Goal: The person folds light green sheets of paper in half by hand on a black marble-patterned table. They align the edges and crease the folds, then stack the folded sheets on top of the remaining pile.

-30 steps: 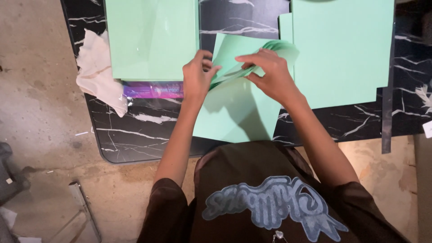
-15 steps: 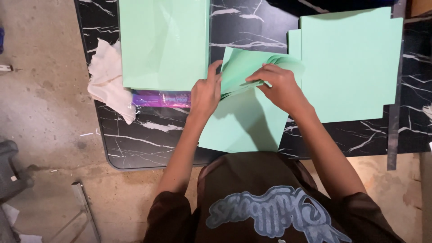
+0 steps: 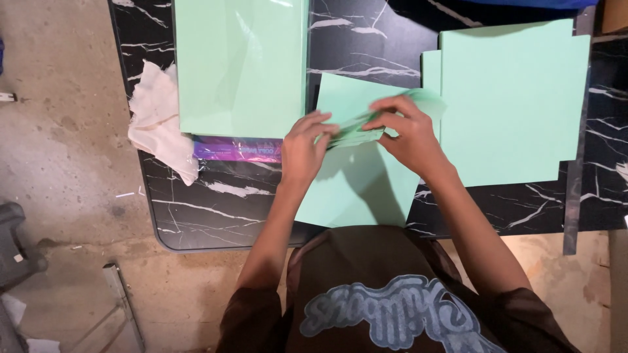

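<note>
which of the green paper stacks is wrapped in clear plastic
The left stack, beside the white cloth: glare streaks show on its wrap. The right stack looks bare and matte.

Craft workshop — bare concrete floor (image 3: 65, 131), paper stacks (image 3: 510, 98).

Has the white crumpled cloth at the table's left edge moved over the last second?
No. The white crumpled cloth lies over the black marble-pattern table's left edge beside the purple packet, as before; only the camera view shifted.

Cloth (image 3: 157, 124) left of paper stack (image 3: 239, 65)
</note>
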